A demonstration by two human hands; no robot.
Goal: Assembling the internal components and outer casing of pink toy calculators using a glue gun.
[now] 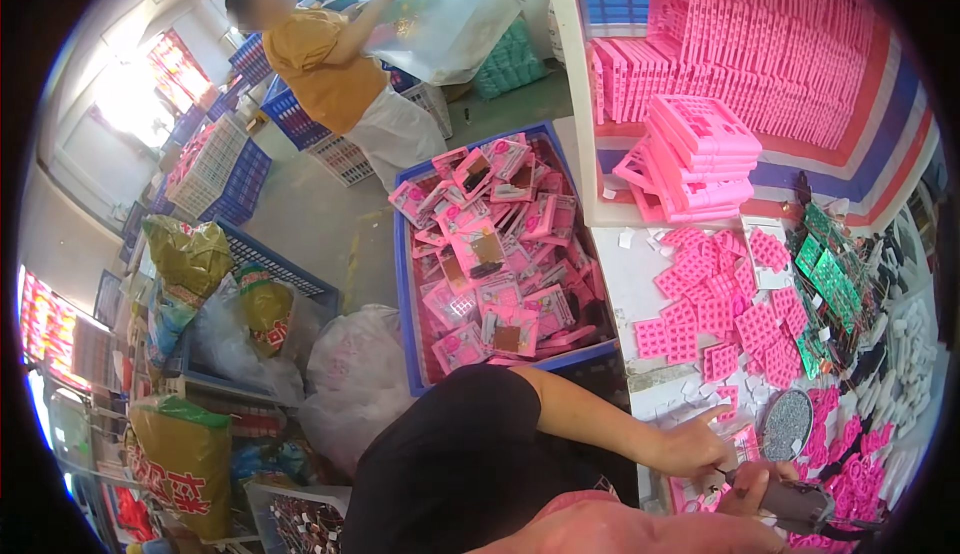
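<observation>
My right hand (752,489) is closed around a dark grey power screwdriver (797,504), its thin bit directed left toward my left hand. My left hand (695,446) lies on a pink plastic case (745,442) at the worktop's near edge, the index finger stretched out and the other fingers bent over it. Much of the case is hidden beneath my hands. Just beyond them stands a round dish (788,424) full of small grey metal pieces that look like screws.
Pink button pads (715,289), green circuit boards (828,269) with wires and bright pink parts (850,474) cover the worktop. Pink frames (700,144) are stacked behind. At left, a blue crate (408,324) holds pink toy units. A person in a yellow top (320,64) stands beyond.
</observation>
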